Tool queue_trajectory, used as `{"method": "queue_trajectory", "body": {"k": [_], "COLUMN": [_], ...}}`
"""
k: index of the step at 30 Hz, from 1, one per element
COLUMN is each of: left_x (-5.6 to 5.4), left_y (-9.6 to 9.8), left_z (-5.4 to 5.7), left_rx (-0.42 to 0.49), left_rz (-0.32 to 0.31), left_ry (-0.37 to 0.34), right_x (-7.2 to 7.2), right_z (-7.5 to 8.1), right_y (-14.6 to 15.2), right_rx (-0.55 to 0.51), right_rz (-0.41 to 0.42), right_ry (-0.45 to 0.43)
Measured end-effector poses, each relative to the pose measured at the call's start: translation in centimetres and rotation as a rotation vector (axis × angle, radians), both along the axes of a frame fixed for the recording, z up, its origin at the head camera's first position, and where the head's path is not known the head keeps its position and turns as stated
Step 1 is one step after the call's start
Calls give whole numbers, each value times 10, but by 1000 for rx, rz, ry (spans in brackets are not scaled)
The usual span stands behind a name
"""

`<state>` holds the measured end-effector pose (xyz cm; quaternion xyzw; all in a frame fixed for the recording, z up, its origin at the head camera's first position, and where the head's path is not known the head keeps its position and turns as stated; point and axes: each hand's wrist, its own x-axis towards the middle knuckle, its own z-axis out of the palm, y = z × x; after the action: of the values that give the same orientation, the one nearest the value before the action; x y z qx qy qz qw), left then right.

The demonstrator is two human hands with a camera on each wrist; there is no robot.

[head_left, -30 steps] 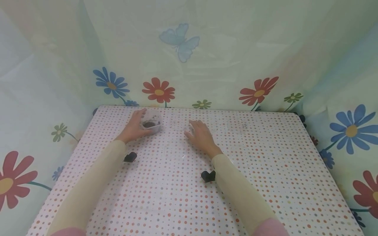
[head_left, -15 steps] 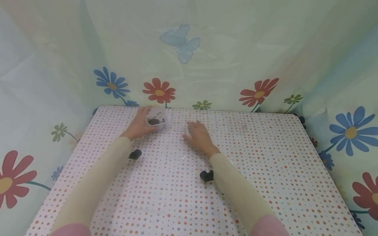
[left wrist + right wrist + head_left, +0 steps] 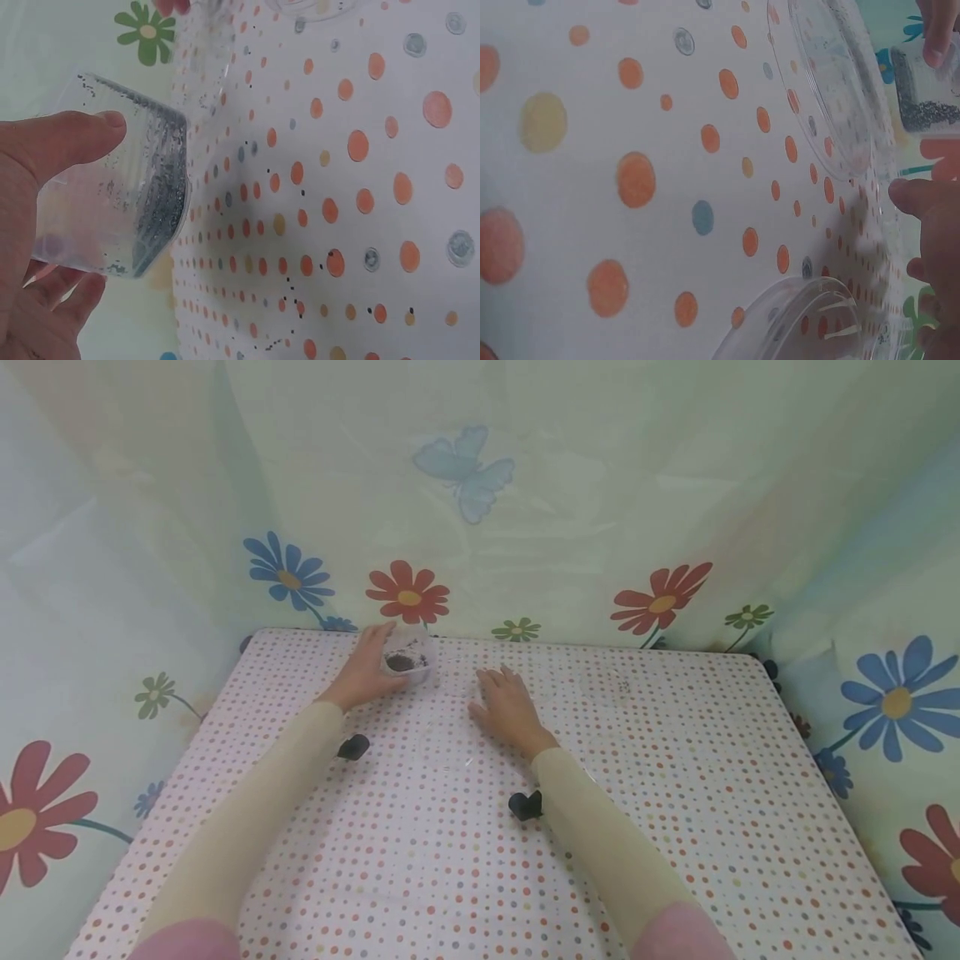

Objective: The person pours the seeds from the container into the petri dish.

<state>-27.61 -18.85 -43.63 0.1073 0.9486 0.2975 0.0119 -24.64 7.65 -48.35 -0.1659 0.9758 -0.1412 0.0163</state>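
My left hand grips a clear plastic cup, thumb on the near side and fingers round the far side. In the left wrist view, small dark grains lie at the bottom of this cup and cling to its walls. The right hand, fingers spread loosely and holding nothing, hovers low at the table's middle. Under and beside it, the right wrist view shows a shallow clear plastic dish and another clear round dish.
A clear dish with some dark specks sits toward the back right of the dotted tabletop. Loose dark grains are scattered on the cloth near the cup. A flower-printed curtain borders the back and sides.
My left hand has carried the cup to the right and slightly toward the back. The right hand has barely shifted and stays relaxed.
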Motion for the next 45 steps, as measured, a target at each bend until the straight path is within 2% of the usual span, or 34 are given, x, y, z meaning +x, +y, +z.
{"method": "queue_trajectory", "body": {"k": [8, 14, 20, 36, 42, 45], "left_x": [-4, -6, -6, -10, -13, -15], "left_y": [9, 13, 17, 23, 24, 25], "left_z": [3, 0, 1, 9, 7, 6], "left_rx": [11, -1, -8, -54, -61, -69], "left_rz": [-15, -29, -30, -52, -61, -57], "left_ry": [-7, 21, 11, 42, 95, 95], "right_x": [0, 2, 3, 1, 0, 0], "right_z": [-2, -3, -7, -7, -9, -9], "right_y": [0, -1, 1, 3, 2, 2], "right_rx": [7, 22, 41, 39, 47, 59], "right_rz": [7, -1, -16, 16, 17, 11], "right_ry": [-2, -37, -71, -30, -39, -47]}}
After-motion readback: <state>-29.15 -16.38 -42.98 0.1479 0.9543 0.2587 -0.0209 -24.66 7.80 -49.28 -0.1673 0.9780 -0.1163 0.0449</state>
